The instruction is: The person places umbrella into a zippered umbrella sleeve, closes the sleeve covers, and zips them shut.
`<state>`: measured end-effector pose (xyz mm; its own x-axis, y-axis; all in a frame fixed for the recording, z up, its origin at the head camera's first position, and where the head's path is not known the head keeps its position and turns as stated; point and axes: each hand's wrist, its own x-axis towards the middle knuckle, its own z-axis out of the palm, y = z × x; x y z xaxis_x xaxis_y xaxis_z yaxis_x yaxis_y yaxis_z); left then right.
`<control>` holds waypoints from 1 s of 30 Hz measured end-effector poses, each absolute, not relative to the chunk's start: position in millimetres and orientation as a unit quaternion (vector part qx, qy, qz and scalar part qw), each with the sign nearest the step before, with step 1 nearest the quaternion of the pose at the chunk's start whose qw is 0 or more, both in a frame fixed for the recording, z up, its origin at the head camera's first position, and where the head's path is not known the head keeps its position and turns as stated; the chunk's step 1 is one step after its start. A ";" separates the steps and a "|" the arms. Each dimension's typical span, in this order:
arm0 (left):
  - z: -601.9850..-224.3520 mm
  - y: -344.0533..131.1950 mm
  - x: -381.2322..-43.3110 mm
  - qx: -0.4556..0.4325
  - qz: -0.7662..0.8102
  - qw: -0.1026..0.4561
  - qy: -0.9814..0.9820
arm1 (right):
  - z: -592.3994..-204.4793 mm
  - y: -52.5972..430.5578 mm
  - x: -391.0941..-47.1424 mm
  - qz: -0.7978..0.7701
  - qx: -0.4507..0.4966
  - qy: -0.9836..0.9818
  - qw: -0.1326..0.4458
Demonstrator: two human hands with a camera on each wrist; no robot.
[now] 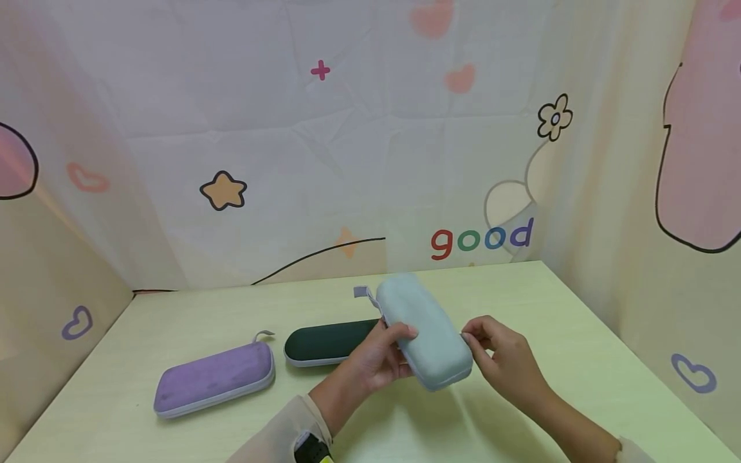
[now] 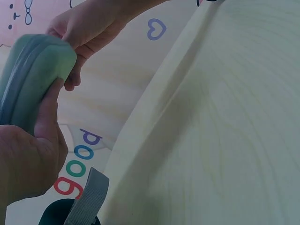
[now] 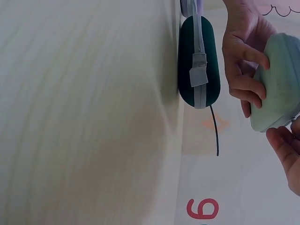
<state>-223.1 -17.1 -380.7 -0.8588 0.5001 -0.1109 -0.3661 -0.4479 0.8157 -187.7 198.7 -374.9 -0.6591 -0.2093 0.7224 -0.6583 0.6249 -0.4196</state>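
A pale blue zip pencil case is held tilted above the table. My left hand grips its left side, thumb on the top face and fingers underneath. At its lower right end, my right hand has thumb and index finger pinched together by the zip edge. A small metal zip pull shows beside the right fingertips in the right wrist view, and the fingers partly cover it. A fabric strap sticks out from the case's far end.
A dark green pencil case lies behind the left hand, partly hidden by it. Further left on the pale table lies a purple pencil case with a small strap. A printed curtain encloses the back and sides.
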 end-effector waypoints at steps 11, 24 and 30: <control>-381.6 -19.0 -220.0 0.121 0.809 0.315 0.482 | -375.1 197.5 -190.9 0.362 0.262 -0.840 0.307; -381.6 -19.2 -219.5 0.146 0.765 0.355 0.517 | -373.8 202.2 -195.2 0.369 0.222 -0.845 0.318; -382.4 -19.6 -218.1 0.137 0.775 0.339 0.516 | -373.5 203.1 -195.1 0.378 0.203 -0.839 0.336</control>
